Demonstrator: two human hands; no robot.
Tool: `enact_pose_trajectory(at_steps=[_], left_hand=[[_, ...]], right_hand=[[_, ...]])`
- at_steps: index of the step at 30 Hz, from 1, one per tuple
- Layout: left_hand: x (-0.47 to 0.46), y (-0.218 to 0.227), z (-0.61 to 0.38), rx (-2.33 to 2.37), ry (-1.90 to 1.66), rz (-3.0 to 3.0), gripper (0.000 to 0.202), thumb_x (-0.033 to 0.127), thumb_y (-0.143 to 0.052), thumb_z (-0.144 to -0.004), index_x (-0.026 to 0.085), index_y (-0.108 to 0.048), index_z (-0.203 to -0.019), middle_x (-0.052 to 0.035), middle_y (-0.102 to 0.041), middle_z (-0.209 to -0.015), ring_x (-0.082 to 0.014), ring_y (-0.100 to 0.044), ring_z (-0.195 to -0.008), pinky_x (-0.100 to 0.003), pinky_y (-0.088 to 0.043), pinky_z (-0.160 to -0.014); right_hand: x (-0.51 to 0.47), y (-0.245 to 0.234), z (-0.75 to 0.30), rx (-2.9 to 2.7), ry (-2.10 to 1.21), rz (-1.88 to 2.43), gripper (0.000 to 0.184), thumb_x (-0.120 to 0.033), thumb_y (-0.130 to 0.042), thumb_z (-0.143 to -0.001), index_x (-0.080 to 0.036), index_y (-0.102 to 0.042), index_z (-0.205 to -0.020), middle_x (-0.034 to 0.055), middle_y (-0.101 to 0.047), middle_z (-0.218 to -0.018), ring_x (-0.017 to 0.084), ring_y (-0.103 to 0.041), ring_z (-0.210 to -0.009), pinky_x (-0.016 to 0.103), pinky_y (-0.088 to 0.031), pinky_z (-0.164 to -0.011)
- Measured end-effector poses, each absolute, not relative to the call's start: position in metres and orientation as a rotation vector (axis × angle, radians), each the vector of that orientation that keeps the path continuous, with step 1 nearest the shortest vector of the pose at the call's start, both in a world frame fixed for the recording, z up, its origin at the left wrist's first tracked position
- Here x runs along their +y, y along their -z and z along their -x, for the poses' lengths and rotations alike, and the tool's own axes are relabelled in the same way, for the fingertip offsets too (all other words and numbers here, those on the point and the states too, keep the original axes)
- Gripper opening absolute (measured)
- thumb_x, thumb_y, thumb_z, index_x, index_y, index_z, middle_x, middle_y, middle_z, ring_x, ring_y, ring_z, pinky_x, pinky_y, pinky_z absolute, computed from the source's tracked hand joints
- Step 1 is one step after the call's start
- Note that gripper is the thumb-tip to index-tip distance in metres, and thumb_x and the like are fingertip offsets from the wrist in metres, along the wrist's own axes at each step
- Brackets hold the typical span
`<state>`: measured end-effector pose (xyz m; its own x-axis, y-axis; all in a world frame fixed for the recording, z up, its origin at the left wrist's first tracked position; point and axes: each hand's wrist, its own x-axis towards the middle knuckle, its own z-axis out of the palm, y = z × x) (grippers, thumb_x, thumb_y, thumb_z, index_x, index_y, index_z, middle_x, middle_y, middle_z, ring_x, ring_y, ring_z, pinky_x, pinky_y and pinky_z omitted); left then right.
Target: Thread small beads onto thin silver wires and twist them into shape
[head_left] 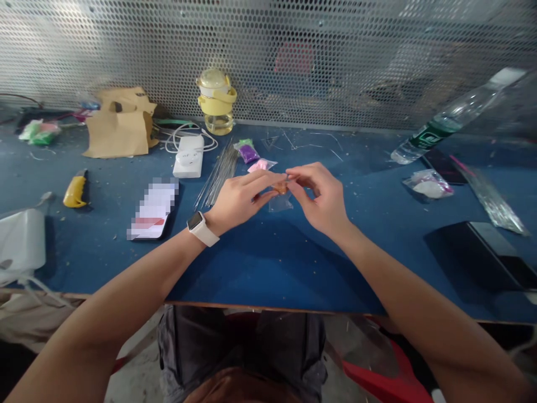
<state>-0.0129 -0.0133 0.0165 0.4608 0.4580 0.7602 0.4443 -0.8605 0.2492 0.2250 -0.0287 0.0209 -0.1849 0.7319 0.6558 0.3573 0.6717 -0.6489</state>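
Pinching an orange packet point(280, 196) between the front and back edges of the blue surface point(268, 263), the left hand point(237, 198) was just beside the right hand point(322, 197), whose grip I could not tell

Blue table point(260, 274) carries 2 bottles point(217, 104) point(465, 112), metal wires point(220, 170), 1 yellow-handled cutter point(75, 191).

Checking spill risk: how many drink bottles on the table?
2: a yellow-topped bottle beyond the left hand, by the mesh panel; a green-labelled bottle right of the right hand. Anything behind the brown paper would be hidden.
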Motion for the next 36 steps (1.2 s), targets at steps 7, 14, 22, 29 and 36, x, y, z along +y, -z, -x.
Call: enact_pose_trajectory(at_steps=[7,14,22,29,36], left_hand=[[-0.006,-0.013,0.015,0.611,-1.503,-2.937,0.032,0.016,-0.069,-0.111,0.026,-0.074,-0.141,-0.0043,-0.088,-0.124,-0.0190,-0.083,-0.107,-0.035,-0.071,-0.091],[-0.008,-0.017,0.016,0.649,-1.423,-2.934,0.026,0.021,-0.066,-0.114,0.023,-0.072,-0.139,-0.0060,-0.087,-0.120,-0.0188,-0.083,-0.108,-0.035,-0.070,-0.092],[-0.012,-0.013,0.008,0.763,-1.361,-2.725,0.030,0.022,-0.072,-0.111,0.021,-0.069,-0.141,-0.0096,-0.083,-0.124,-0.0206,-0.082,-0.113,-0.035,-0.069,-0.094],[-0.017,-0.010,0.002,0.732,-1.364,-2.487,0.040,0.015,-0.077,-0.106,0.019,-0.065,-0.144,-0.0097,-0.079,-0.127,-0.0188,-0.080,-0.113,-0.034,-0.068,-0.098],[-0.016,-0.010,0.003,0.713,-1.330,-2.386,0.032,0.023,-0.075,-0.108,0.021,-0.068,-0.139,-0.0061,-0.079,-0.114,-0.0168,-0.080,-0.102,-0.033,-0.069,-0.095]], right_hand=[[-0.020,-0.024,-0.237,-2.138,-0.282,0.857,0.018,-0.029,-0.071,-0.109,-0.028,-0.077,-0.125,0.0067,-0.083,-0.115,0.024,-0.079,-0.097,0.045,-0.068,-0.092],[-0.020,-0.024,-0.239,-2.058,-0.169,0.838,0.010,-0.029,-0.073,-0.109,-0.031,-0.083,-0.108,0.0034,-0.088,-0.107,0.027,-0.083,-0.099,0.047,-0.069,-0.092],[-0.025,-0.025,-0.236,-2.046,-0.146,0.858,0.012,-0.026,-0.069,-0.110,-0.031,-0.080,-0.109,0.0053,-0.084,-0.111,0.028,-0.080,-0.104,0.049,-0.067,-0.094],[-0.031,-0.025,-0.228,-1.981,-0.120,0.844,0.010,-0.030,-0.073,-0.109,-0.034,-0.081,-0.107,0.0058,-0.080,-0.113,0.029,-0.077,-0.106,0.053,-0.066,-0.097],[-0.034,-0.026,-0.226,-2.002,-0.129,0.866,0.011,-0.029,-0.070,-0.110,-0.034,-0.079,-0.107,0.0060,-0.078,-0.111,0.029,-0.076,-0.105,0.052,-0.067,-0.094]])
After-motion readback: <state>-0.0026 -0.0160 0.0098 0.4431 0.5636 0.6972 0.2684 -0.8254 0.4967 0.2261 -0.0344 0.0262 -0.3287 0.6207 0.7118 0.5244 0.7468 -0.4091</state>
